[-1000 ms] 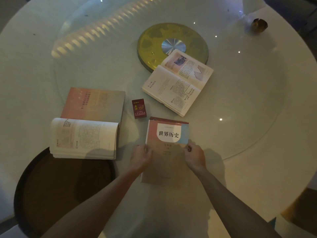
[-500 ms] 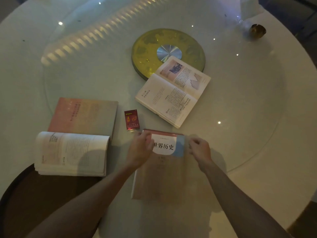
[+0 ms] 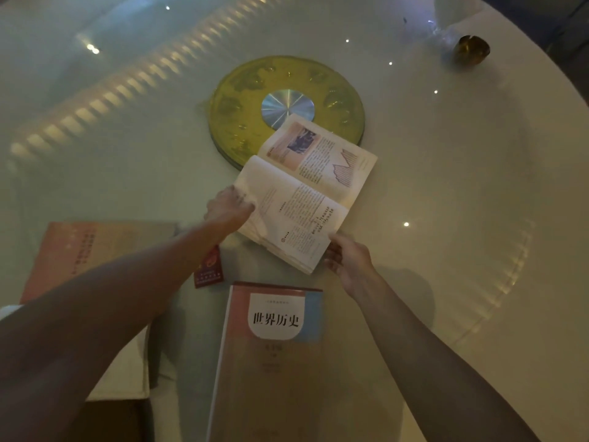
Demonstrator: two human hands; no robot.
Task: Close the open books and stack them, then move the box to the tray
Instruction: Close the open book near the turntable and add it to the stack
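One book is done: the closed pink-and-blue paperback with the white title panel now lies flat on the pale round glass-topped table just in front of you, and your hands have let go of it since a second ago. Both have moved up to the open white-paged textbook, whose far corner overlaps the yellow-green round turntable hub. Your left hand rests on its left page edge, fingers together; your right hand pinches the near corner between thumb and curled fingers. Closing this one looks like the step in hand. Your left forearm partly hides the small dark red box, still on the table, and the third open peach-covered book waits unclosed. Only a dark sliver of the brown tray shows.
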